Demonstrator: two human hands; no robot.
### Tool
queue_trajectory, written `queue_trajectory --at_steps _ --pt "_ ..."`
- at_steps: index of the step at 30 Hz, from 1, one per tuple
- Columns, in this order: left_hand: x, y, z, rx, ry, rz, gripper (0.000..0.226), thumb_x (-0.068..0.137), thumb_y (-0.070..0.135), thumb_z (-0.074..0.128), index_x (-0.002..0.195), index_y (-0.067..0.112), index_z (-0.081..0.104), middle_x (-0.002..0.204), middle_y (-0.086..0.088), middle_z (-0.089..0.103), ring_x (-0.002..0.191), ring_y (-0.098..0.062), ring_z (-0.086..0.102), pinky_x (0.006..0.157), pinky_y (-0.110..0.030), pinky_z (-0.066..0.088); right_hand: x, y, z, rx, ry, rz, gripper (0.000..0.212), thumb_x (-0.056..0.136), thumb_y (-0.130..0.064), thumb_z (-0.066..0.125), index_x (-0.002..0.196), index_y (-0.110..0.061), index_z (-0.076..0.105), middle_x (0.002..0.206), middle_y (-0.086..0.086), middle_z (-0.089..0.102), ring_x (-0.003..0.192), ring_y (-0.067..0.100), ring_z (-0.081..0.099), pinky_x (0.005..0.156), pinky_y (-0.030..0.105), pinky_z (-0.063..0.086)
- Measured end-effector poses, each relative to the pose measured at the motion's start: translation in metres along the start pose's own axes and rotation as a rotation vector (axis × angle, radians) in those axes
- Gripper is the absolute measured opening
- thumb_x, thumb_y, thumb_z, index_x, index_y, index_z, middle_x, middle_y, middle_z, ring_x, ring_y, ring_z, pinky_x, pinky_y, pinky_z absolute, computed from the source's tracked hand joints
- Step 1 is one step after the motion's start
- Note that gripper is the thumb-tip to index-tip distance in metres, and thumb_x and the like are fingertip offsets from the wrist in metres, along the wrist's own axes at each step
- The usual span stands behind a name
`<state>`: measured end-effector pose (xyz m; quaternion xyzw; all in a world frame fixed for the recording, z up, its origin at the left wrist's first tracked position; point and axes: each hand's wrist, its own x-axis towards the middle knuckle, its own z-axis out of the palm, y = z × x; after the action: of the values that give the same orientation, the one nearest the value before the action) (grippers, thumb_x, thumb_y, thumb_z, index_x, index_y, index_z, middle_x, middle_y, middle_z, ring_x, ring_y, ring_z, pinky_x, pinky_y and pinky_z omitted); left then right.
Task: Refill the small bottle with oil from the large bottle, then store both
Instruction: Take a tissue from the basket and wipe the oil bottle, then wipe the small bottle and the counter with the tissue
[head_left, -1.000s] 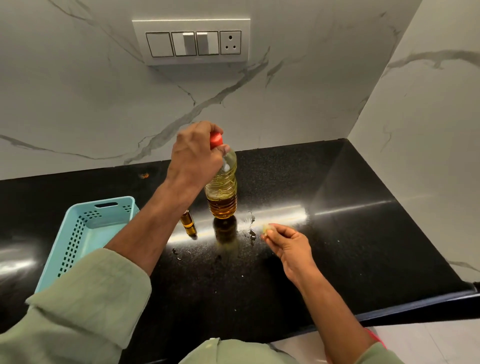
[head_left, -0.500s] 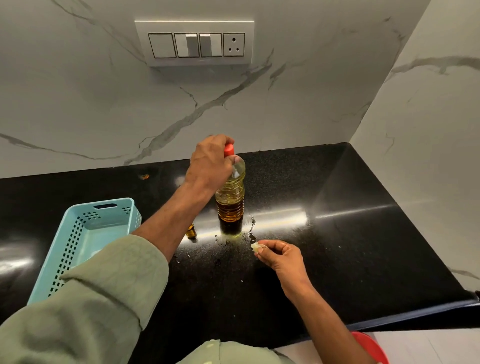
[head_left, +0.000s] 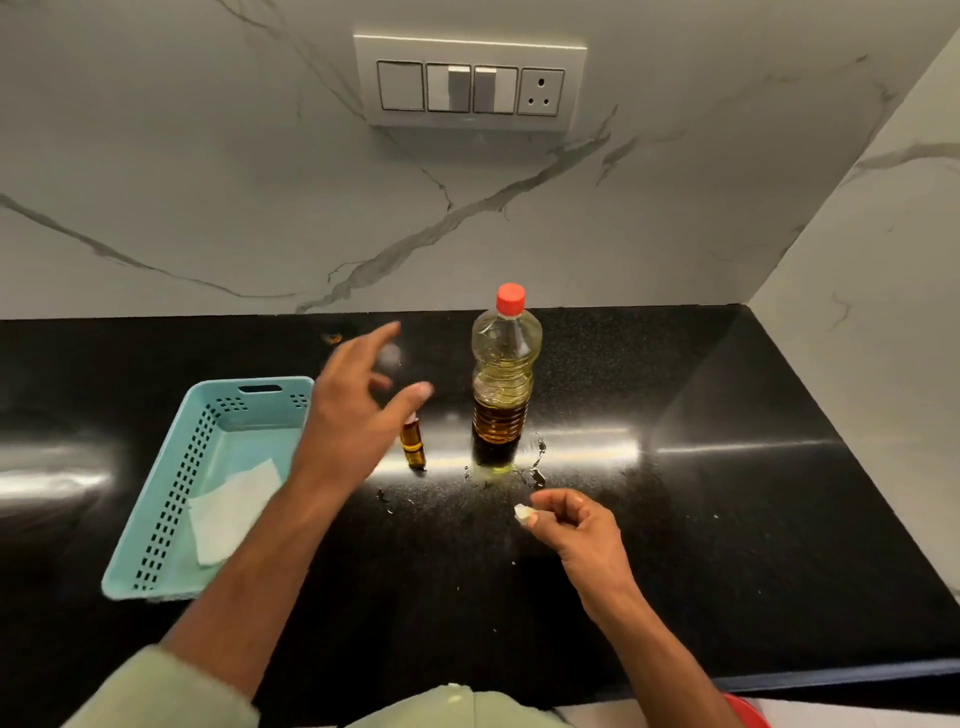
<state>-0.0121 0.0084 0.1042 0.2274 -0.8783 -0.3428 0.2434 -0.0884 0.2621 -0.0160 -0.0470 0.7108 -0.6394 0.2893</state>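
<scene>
The large clear bottle (head_left: 504, 379) with a red cap stands upright on the black counter (head_left: 701, 467), about a third full of amber oil. The small amber bottle (head_left: 413, 444) stands just left of it, uncapped as far as I can tell. My left hand (head_left: 353, 410) hovers open and blurred over the small bottle, apart from the large one. My right hand (head_left: 576, 530) rests low in front of the large bottle, pinching a small pale cap (head_left: 523, 513) between its fingertips.
A turquoise perforated basket (head_left: 171, 499) with a white tissue (head_left: 231, 509) inside sits at the left. Oil drops and smears (head_left: 537, 457) lie around the large bottle's base. Marble walls close the back and right; a switch panel (head_left: 470, 85) hangs above.
My left hand has let go of the large bottle's red cap and drawn back to the left, fingers spread. The bottle now stands on the counter. My right hand has barely moved.
</scene>
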Motion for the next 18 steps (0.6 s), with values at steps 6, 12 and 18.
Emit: queue_trajectory --at_steps 6,12,18 --pt "-0.080 -0.114 -0.087 0.144 0.226 -0.523 0.046 0.086 0.031 0.078 0.129 0.026 0.063 0.124 0.004 0.069 0.085 -0.012 0.067 0.084 -0.035 0.052 0.001 0.007 0.012 -0.096 -0.063 0.013 0.034 0.099 -0.005 0.060 0.100 -0.033 0.079 0.101 -0.008 0.076 0.096 0.012 0.073 0.087 0.032 0.058" --pt "-0.094 -0.173 -0.094 0.461 -0.130 -0.733 0.044 0.083 0.028 0.079 0.125 0.019 0.071 0.118 -0.006 0.073 0.113 -0.028 0.066 0.099 -0.036 0.050 0.006 0.007 0.051 -0.142 -0.140 0.006 0.039 0.101 -0.003 0.057 0.096 -0.035 0.079 0.100 -0.003 0.078 0.097 0.014 0.075 0.088 0.029 0.059" --pt "-0.068 -0.185 -0.064 0.594 -0.373 -0.676 0.057 0.075 0.037 0.086 0.128 0.027 0.067 0.131 -0.003 0.065 0.121 -0.024 0.060 0.099 -0.037 0.047 0.008 -0.005 0.079 -0.183 -0.154 -0.036 0.036 0.097 0.000 0.060 0.092 -0.030 0.079 0.096 -0.005 0.077 0.096 0.012 0.073 0.088 0.028 0.057"
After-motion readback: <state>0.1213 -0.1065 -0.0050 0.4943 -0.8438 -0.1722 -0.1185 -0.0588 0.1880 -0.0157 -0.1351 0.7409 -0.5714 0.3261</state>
